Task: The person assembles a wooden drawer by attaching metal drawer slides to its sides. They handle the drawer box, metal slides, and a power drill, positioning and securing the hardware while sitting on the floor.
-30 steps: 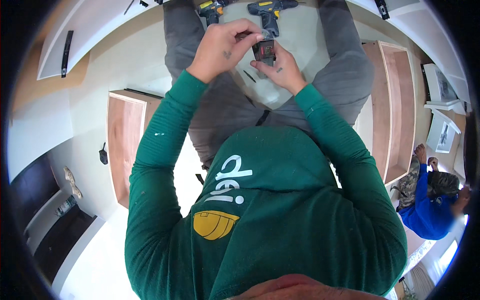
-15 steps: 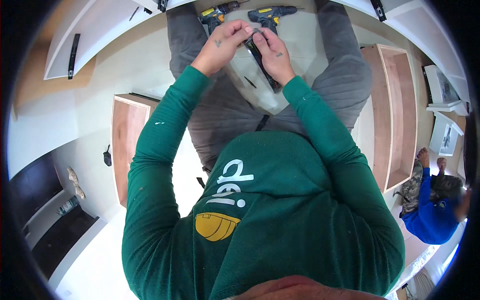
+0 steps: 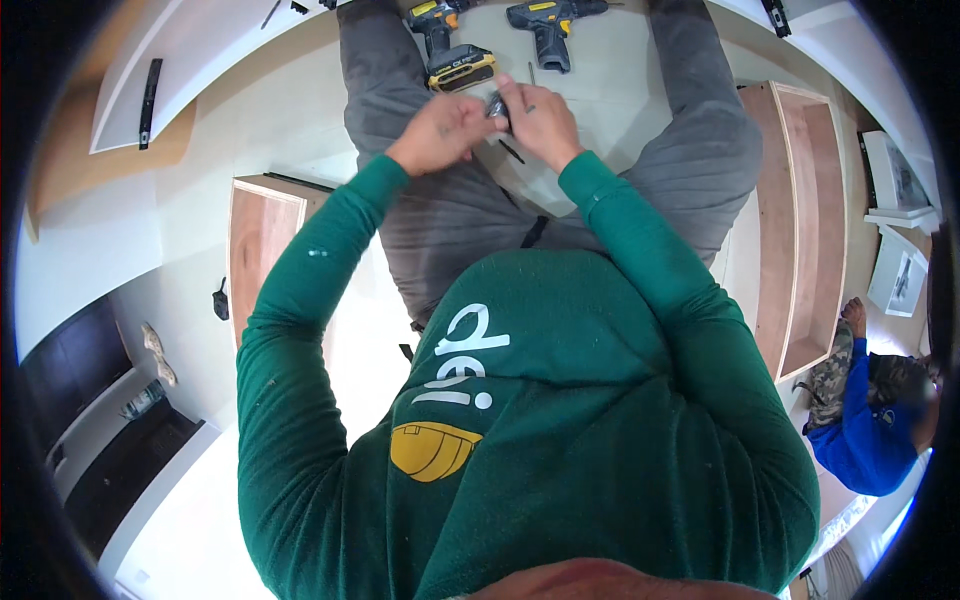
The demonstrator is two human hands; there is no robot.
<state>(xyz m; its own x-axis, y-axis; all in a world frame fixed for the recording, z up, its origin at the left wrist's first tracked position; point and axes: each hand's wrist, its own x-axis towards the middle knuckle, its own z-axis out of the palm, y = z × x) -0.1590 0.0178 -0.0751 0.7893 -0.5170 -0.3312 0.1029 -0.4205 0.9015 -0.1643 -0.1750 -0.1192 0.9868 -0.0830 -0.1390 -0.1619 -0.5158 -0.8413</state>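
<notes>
Dark piece [image 3: 497, 106], mostly hidden, sits in the right hand's [image 3: 543, 125] grasp above the floor [image 3: 602, 112] between gray-clad knees | left hand [image 3: 440, 132] meets it, grip too blurred to tell | both nearer the torso than half a second ago, baring the left drill's [image 3: 436, 34] yellow-and-black battery [image 3: 462, 69]

The sweater [image 3: 600, 450] is done in solid green, with white lettering [image 3: 470, 342] and a yellow helmet [image 3: 432, 452] printed on it. Plain grey is worn below, trousers-wise [image 3: 700, 130]. The small held piece [image 3: 498, 104] is mostly dark. The battery [image 3: 462, 68] is split black and yellow. On the co-worker, a blue top [image 3: 860, 440] is paired with camo-patterned pants [image 3: 830, 388].
</notes>
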